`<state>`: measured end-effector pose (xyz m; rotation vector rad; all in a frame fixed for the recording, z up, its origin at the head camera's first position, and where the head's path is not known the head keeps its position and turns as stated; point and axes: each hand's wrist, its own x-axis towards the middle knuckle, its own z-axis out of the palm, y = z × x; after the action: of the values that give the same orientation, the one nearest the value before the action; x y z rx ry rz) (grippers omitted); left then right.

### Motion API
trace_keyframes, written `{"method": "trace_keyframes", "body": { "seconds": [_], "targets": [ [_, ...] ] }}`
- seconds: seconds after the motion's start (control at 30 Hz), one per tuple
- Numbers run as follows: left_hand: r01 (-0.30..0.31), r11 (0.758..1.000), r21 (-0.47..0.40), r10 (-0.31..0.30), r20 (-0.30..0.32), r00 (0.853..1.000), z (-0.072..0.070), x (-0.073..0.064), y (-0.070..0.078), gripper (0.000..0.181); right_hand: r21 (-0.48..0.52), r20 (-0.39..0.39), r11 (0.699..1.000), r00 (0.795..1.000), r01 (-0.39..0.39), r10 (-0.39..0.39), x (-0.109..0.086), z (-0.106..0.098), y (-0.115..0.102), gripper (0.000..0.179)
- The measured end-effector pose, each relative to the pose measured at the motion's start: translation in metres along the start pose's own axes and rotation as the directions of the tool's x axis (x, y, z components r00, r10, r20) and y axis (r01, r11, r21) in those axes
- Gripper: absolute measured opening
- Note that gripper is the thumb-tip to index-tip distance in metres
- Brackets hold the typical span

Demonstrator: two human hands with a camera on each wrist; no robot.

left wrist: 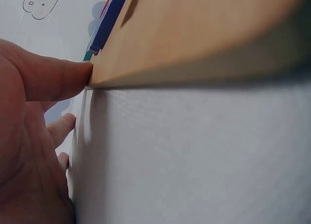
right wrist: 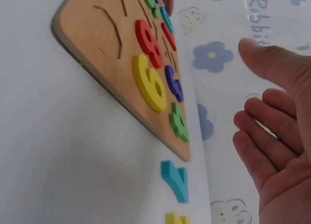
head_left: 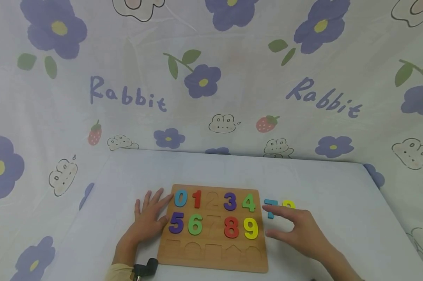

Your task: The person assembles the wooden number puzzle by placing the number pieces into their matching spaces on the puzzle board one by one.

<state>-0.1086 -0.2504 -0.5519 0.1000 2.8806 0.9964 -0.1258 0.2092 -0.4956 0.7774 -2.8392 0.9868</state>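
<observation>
A wooden number board (head_left: 211,267) lies on the white table, holding several coloured digits. Recesses outlined as 2 and 7 show bare wood, as does a lower row of shapes. My left hand (head_left: 149,218) rests at the board's left edge, fingers spread; in the left wrist view its thumb (left wrist: 60,80) touches the board's side. To the right of the board hovers my right hand (head_left: 302,230), thumb and index finger apart with nothing between them. Closest to its index fingertip is a blue 7 (head_left: 270,212). Beside that lies a yellow digit (head_left: 288,203), partly hidden by the hand.
Behind the white table (head_left: 323,187) hangs a flowered cloth (head_left: 246,89) printed with rabbits and lettering. A small black device (head_left: 146,268) sits at my left wrist, near the board's lower left corner.
</observation>
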Motion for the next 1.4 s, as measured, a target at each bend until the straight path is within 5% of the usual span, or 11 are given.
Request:
{"method": "trace_keyframes", "body": {
  "seconds": [0.73,1.4],
  "targets": [
    [0.021,1.0,-0.006,-0.021,0.028,0.999,0.0,0.0,0.001,0.067,0.054,-0.004,0.998,0.999,-0.033,0.033,-0.02,-0.082,0.045,0.065],
    [0.032,0.999,0.012,-0.033,0.047,0.998,-0.002,0.0,0.0,0.068,0.106,-0.058,0.993,0.997,-0.051,0.058,-0.013,-0.06,0.079,0.06]
  ]
}}
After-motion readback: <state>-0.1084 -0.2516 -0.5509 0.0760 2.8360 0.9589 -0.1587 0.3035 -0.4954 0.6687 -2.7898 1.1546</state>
